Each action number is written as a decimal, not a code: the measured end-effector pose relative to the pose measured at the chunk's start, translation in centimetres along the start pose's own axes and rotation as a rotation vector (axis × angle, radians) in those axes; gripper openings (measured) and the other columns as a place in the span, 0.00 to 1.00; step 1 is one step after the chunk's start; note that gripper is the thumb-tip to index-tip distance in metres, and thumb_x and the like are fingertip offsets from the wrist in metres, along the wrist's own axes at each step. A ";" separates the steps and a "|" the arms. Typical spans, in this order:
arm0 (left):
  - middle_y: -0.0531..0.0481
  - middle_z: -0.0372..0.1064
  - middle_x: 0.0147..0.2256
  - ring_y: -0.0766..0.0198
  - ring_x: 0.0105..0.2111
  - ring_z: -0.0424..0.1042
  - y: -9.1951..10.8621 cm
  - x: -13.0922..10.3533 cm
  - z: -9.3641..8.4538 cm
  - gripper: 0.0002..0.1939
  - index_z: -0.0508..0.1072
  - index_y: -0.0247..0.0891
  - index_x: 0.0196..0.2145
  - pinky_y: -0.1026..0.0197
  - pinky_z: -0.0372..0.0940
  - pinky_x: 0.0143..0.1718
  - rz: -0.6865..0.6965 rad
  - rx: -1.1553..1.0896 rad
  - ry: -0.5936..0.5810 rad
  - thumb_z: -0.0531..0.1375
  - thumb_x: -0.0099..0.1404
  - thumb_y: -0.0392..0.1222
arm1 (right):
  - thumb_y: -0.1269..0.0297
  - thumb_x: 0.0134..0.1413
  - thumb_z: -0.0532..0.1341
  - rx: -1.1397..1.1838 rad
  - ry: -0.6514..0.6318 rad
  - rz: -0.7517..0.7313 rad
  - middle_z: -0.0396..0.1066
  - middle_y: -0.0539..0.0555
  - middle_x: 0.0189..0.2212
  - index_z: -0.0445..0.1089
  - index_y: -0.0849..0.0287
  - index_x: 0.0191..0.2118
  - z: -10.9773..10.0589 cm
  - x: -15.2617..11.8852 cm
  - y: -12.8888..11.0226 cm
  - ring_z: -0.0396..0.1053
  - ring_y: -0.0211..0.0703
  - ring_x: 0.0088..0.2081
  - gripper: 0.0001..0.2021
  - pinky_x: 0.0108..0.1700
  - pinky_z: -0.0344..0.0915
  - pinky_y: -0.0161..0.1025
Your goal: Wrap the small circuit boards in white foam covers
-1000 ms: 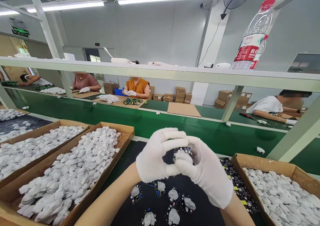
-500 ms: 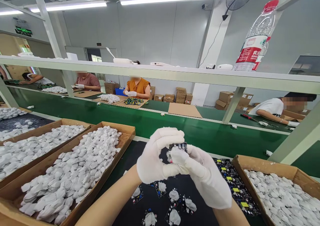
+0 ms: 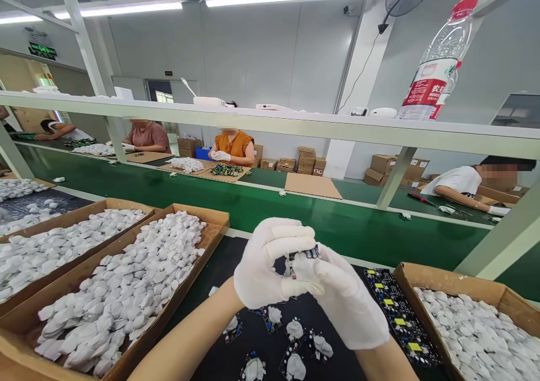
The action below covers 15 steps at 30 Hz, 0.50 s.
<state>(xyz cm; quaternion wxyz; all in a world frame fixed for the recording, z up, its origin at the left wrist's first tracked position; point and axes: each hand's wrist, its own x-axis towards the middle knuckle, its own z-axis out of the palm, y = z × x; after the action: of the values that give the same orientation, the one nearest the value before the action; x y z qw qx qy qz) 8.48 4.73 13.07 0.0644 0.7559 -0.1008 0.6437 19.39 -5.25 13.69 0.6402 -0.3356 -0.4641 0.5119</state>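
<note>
My left hand [image 3: 270, 265], in a white glove, grips a small dark circuit board [image 3: 311, 252] from the left, fingers above and thumb below. A white pad [image 3: 301, 267] lies against the board's face. From the right, my right hand [image 3: 352, 296], also gloved, pinches the same board and pad. The fingers partly hide both pieces. Below the hands, several boards with white pads on them, one of them a board [image 3: 294, 365], lie on the black mat [image 3: 221, 364].
Boxes of white pads stand left [image 3: 225, 223] and right [image 3: 447, 274]. Rows of boards with yellow squares [image 3: 400, 322] lie beside the right box. A green conveyor [image 3: 337, 226] and a shelf [image 3: 295, 120] with a bottle [image 3: 436, 68] cross ahead. Several people sit beyond.
My left fingers have closed further over the board, and the board has tilted so less of it shows. Small pieces on the conveyor have shifted right.
</note>
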 end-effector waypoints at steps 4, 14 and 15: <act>0.43 0.73 0.40 0.55 0.43 0.71 0.2 -0.2 0.0 0.28 0.72 0.39 0.44 0.53 0.69 0.45 -0.192 -0.202 -0.003 0.65 0.51 0.59 | 0.53 0.51 0.60 0.027 -0.097 -0.061 0.64 0.51 0.27 0.68 0.55 0.29 -0.2 0.0 0.6 0.60 0.42 0.30 0.11 0.35 0.62 0.41; 0.42 0.70 0.44 0.52 0.48 0.68 0.8 -0.5 0.1 0.24 0.69 0.40 0.48 0.49 0.64 0.50 -0.256 -0.316 -0.138 0.61 0.58 0.56 | 0.55 0.54 0.58 -0.167 -0.070 -0.175 0.61 0.49 0.24 0.64 0.57 0.23 0.1 -0.2 0.6 0.58 0.41 0.29 0.14 0.39 0.60 0.41; 0.42 0.69 0.45 0.52 0.49 0.67 0.7 -0.5 0.1 0.25 0.68 0.39 0.49 0.48 0.63 0.51 -0.249 -0.327 -0.156 0.60 0.59 0.55 | 0.54 0.53 0.58 -0.184 -0.058 -0.184 0.60 0.49 0.23 0.63 0.57 0.22 0.1 -0.2 0.5 0.57 0.40 0.27 0.15 0.37 0.59 0.41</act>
<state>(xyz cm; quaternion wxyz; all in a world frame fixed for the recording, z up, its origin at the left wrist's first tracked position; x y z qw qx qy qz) 8.28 4.03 12.57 0.2572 0.7895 -0.1145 0.5453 19.08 -5.28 13.22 0.6373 -0.3341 -0.5563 0.4156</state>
